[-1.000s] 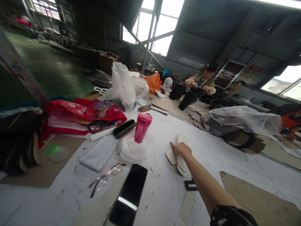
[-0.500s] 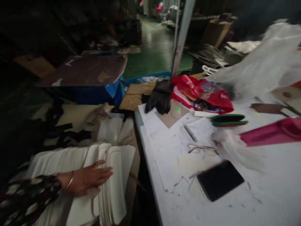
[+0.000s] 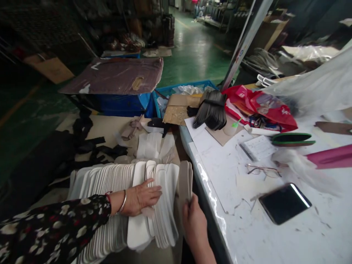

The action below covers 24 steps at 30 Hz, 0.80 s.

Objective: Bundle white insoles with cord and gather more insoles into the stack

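My left hand (image 3: 143, 198) lies flat, fingers stretched out, on top of a long row of white, round-ended flat pieces (image 3: 110, 183) packed on edge. A pale scrap or cover shows by its thumb. Just to the right of the row, my right hand (image 3: 194, 222) is closed round a few grey-beige flat pieces (image 3: 185, 179) of similar shape, held upright beside the table edge. Its fingers partly hide their lower ends.
On the white table (image 3: 209, 161) to the right lie a phone (image 3: 286, 203), glasses (image 3: 264, 170), a green-edged case (image 3: 293, 139), a red bag (image 3: 261, 108) and a bundle of black strips (image 3: 211, 110). A blue crate (image 3: 165, 91) stands beyond.
The view has swung left and become sharper. My right hand has come into view, holding the grey-beige pieces. My left hand still rests on the white row.
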Tool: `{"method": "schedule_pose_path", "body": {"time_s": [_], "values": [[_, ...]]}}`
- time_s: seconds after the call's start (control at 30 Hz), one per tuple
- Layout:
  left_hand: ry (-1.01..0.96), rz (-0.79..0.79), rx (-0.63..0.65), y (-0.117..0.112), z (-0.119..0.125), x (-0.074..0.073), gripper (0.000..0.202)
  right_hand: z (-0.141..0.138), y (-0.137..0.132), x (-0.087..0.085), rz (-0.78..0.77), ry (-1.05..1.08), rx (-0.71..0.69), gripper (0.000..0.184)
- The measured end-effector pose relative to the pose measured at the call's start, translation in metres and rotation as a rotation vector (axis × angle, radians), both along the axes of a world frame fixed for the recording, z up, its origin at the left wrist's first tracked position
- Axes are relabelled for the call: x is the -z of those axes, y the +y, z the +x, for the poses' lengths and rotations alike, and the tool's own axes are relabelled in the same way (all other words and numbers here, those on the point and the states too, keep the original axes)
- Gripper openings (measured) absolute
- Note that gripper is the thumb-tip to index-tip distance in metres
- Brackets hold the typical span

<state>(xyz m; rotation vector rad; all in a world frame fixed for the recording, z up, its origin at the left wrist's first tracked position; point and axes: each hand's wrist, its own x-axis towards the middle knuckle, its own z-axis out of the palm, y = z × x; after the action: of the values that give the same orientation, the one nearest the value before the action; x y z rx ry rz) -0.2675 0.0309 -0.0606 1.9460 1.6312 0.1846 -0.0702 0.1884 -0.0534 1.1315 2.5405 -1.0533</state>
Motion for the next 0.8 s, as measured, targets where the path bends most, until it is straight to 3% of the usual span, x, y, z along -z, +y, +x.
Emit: {"method": "schedule_pose_path", "body": {"time_s": [0.07, 0.13, 0.33, 0.5, 0.57, 0.67, 0.8], "values": [[0.032, 0.018, 0.01, 0.0, 0.0, 0.003, 0.046, -0.031, -0.018, 0.018, -0.047, -0.064, -0.095, 0.038], [0.069, 0.045, 0.039, 0.0, 0.001, 0.006, 0.044, -0.046, -0.033, 0.032, -0.06, -0.055, -0.161, 0.039], [0.17, 0.254, 0.083, 0.0, 0.003, 0.006, 0.038, -0.032, -0.044, 0.04, -0.063, 0.047, -0.157, 0.039], [0.09, 0.179, 0.143, 0.006, -0.002, 0.006, 0.037, -0.027, -0.043, 0.039, -0.056, 0.093, -0.22, 0.042], [0.06, 0.137, 0.133, 0.006, -0.002, 0.006, 0.034, -0.027, -0.042, 0.043, -0.104, 0.117, -0.179, 0.043], [0.028, 0.105, 0.112, 0.006, -0.002, 0.005, 0.032, -0.022, -0.036, 0.059, -0.12, 0.13, 0.023, 0.041], [-0.034, 0.043, 0.08, 0.002, 0.0, 0.009, 0.039, -0.007, -0.021, 0.092, 0.235, -0.014, 0.147, 0.041]]}}
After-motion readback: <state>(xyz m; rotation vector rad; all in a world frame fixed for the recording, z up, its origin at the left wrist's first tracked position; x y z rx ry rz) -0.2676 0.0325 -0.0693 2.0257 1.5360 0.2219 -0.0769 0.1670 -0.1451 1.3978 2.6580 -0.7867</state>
